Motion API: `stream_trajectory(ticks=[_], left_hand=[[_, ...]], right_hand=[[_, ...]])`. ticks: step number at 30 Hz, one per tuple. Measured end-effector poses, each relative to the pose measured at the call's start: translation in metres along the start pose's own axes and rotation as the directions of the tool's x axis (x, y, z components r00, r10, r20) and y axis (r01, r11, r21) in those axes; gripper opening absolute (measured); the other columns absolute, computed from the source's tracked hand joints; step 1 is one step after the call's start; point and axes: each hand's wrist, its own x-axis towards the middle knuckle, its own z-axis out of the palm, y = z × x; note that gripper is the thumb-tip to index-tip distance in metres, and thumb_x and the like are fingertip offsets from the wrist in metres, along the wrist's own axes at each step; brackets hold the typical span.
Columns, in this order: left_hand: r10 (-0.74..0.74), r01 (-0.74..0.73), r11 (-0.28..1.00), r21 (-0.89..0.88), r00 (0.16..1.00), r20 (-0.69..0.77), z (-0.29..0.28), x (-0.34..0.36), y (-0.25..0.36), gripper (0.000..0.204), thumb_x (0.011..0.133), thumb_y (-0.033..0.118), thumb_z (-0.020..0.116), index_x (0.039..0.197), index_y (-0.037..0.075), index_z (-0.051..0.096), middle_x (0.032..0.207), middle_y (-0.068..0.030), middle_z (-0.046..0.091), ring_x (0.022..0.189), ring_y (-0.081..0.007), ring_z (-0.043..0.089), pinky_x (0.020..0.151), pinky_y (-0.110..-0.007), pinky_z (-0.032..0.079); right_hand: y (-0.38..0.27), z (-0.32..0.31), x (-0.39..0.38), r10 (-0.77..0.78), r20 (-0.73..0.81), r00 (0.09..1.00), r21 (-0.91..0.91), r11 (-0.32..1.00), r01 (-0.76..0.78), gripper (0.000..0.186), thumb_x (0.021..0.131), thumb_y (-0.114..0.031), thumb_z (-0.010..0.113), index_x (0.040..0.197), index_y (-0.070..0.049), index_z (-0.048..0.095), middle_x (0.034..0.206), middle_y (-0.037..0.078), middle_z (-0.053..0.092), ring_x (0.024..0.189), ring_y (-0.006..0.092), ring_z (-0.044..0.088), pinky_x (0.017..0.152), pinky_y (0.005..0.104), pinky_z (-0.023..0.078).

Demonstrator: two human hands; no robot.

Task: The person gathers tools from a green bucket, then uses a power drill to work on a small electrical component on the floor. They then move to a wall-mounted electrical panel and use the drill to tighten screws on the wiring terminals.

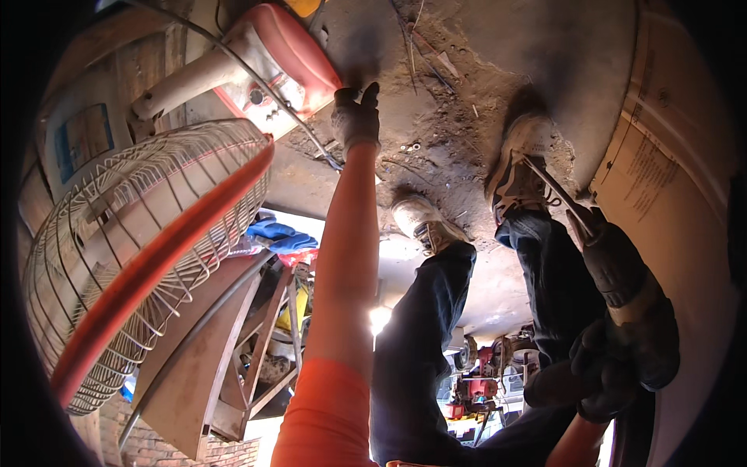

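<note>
My left hand [356,118], in a dark, dirty glove, reaches forward beside the edge of a red and white fan base [299,58]. Its fingertips point away and stand apart, with nothing visible between them. Whether they touch the base I cannot tell. The fan's wire cage [148,249], banded in red, lies at the left, and a pale pole [187,84] runs to the base. At the lower right my right hand [611,373], also in a dark glove, is closed round the grip of a power drill [622,276]. A long thin bit extends from it toward my shoe [523,159].
A dark cable [257,78] crosses over the fan base. Dirt and scraps litter the floor [436,101]. A cardboard box [661,148] stands along the right. Behind the fan lean boards [194,350], with blue gloves [276,232] beyond. Red machinery [480,381] shows between my legs.
</note>
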Motion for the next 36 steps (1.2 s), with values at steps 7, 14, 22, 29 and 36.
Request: stream_trajectory(ticks=[7, 14, 22, 29, 36], left_hand=[[-0.023, 0.372, 0.658, -0.655, 0.879, 0.476, 0.015, 0.033, -0.063, 0.018, 0.087, 0.022, 0.062, 0.094, 0.006, 0.063, 0.083, -0.0110, 0.066, 0.070, -0.0244, 0.058, 0.062, -0.038, 0.047], [0.231, 0.659, 0.016, -0.752, 0.729, 0.644, -0.080, -0.042, -0.075, 0.020, 0.083, 0.008, 0.057, 0.101, 0.002, 0.064, 0.100, -0.0107, 0.063, 0.094, -0.0212, 0.058, 0.082, -0.036, 0.050], [-0.107, 0.095, 0.990, 0.099, 0.986, 0.124, -0.082, 0.010, -0.129, 0.023, 0.091, 0.029, 0.059, 0.093, 0.008, 0.070, 0.075, -0.0086, 0.066, 0.069, -0.0201, 0.061, 0.063, -0.036, 0.050], [0.054, -0.019, 0.986, -0.163, 0.975, 0.215, -0.057, -0.069, -0.017, 0.025, 0.088, 0.024, 0.060, 0.075, 0.002, 0.061, 0.066, -0.0148, 0.062, 0.059, -0.0270, 0.058, 0.056, -0.039, 0.043], [0.090, 0.039, 0.928, -0.370, 0.941, 0.326, -0.222, -0.238, 0.249, 0.027, 0.090, 0.024, 0.057, 0.082, -0.002, 0.063, 0.072, -0.0133, 0.061, 0.065, -0.0217, 0.057, 0.060, -0.035, 0.043]], right_hand=[[-0.004, -0.093, -0.016, 0.348, 0.198, 0.917, 0.044, 0.931, -0.362, 0.041, 0.083, -0.022, 0.056, 0.110, 0.009, 0.054, 0.091, 0.019, 0.061, 0.061, 0.0191, 0.057, 0.059, 0.0327, 0.048], [-0.007, -0.093, -0.022, 0.320, 0.071, 0.945, 0.094, 0.941, -0.325, 0.037, 0.085, -0.019, 0.057, 0.111, 0.008, 0.054, 0.095, 0.019, 0.062, 0.063, 0.0181, 0.058, 0.059, 0.0319, 0.048], [-0.029, -0.043, 0.005, 0.352, 0.083, 0.932, 0.026, 0.934, -0.355, 0.045, 0.084, -0.027, 0.059, 0.107, 0.011, 0.054, 0.092, 0.019, 0.061, 0.064, 0.0193, 0.059, 0.057, 0.0306, 0.047], [-0.007, -0.076, -0.019, 0.535, -0.094, 0.840, 0.187, 0.838, -0.513, 0.051, 0.088, -0.034, 0.058, 0.112, 0.010, 0.052, 0.091, 0.018, 0.060, 0.069, 0.0170, 0.058, 0.059, 0.0280, 0.047], [-0.153, -0.046, -0.038, 0.245, 0.258, 0.935, 0.547, 0.760, -0.350, 0.049, 0.086, -0.016, 0.063, 0.128, 0.003, 0.046, 0.113, 0.014, 0.057, 0.089, 0.0199, 0.059, 0.068, 0.0302, 0.051]])
